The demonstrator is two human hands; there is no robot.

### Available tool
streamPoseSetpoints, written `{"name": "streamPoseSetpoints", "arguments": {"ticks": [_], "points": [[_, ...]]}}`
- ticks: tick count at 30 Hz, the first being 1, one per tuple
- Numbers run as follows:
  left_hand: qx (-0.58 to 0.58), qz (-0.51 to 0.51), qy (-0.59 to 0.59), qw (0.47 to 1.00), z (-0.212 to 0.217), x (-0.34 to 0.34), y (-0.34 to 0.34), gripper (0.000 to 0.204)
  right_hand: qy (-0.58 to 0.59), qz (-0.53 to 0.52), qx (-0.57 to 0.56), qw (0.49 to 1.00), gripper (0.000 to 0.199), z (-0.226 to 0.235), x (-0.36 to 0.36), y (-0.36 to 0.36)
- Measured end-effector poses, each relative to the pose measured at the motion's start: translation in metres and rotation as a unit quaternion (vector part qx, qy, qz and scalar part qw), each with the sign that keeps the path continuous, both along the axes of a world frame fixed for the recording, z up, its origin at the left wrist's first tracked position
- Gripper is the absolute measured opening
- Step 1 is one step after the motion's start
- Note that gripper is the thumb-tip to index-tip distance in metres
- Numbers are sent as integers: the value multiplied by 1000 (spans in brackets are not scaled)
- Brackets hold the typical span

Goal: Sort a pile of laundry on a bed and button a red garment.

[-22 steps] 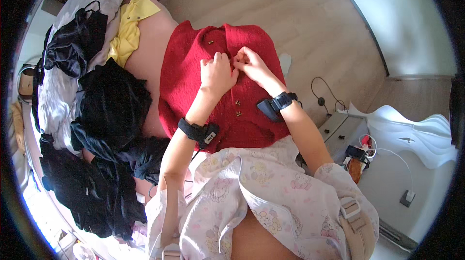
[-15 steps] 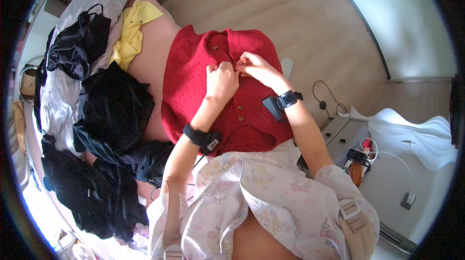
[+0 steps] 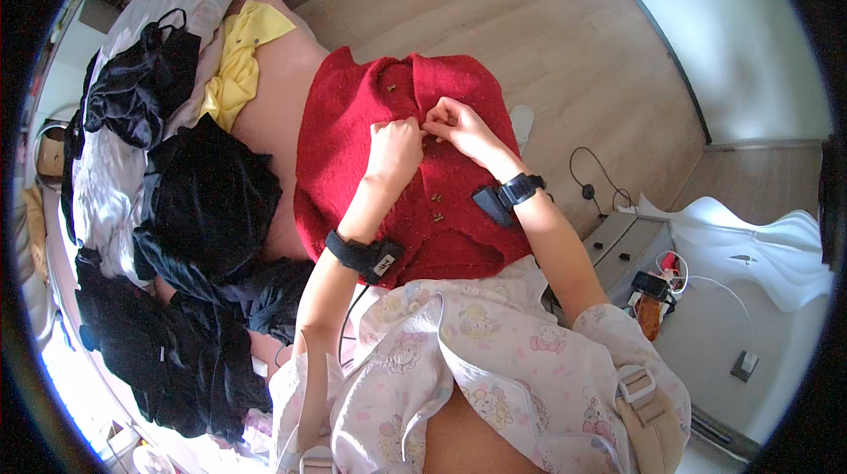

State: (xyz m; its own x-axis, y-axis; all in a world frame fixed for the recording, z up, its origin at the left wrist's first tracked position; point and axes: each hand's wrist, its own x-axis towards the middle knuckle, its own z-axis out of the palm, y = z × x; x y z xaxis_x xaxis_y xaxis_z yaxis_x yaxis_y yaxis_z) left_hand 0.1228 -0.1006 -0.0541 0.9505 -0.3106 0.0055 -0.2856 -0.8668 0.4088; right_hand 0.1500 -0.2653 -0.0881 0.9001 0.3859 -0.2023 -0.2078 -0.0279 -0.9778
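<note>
A red knitted cardigan [image 3: 353, 156] lies spread across my lap and the edge of the pink bed, its front facing up. Small gold-coloured buttons [image 3: 437, 198] run down its front. At the upper middle of the front edge, my left hand [image 3: 394, 154] is closed in a pinch on the knit. Right beside it, the thumb and fingers of my right hand [image 3: 460, 130] pinch the same edge, the fingertips of both hands almost meeting. Whatever small part sits between the fingertips is hidden. Each wrist wears a black strap with a small device.
Black garments [image 3: 207, 200] are heaped on the pink bed [image 3: 287, 59] to my left, with a yellow garment [image 3: 234, 77] behind them. A grey cabinet [image 3: 706, 350] holding a phone and cables stands at the right. Pale wooden floor [image 3: 547, 15] lies beyond the cardigan.
Both hands have shifted slightly to the left, still pinching the cardigan's front edge. My left forearm has moved a little left too. The cardigan lies nearly as before.
</note>
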Motion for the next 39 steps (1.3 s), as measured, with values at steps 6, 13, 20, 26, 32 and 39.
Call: {"name": "streamPoseSetpoints", "arguments": {"ticks": [6,13,20,26,32,39], "points": [[-123,-52,32,991,3,4,21,18,50,10,48,998,18,13,-2,-2],[-215,-1,61,975,-11,1,28,20,51,19,24,998,13,29,-5,-3],[-218,27,117,969,-14,5,26,25,-17,10,-18,1000,16,17,-6,-4],[-250,29,83,964,-18,2,26,24,-25,-2,-8,1000,16,17,-6,-3],[-234,36,35,971,-19,0,23,24,-94,-3,-72,993,15,11,-7,-2],[-242,66,50,967,-17,1,20,23,-141,-33,-110,983,16,15,-10,2]]}}
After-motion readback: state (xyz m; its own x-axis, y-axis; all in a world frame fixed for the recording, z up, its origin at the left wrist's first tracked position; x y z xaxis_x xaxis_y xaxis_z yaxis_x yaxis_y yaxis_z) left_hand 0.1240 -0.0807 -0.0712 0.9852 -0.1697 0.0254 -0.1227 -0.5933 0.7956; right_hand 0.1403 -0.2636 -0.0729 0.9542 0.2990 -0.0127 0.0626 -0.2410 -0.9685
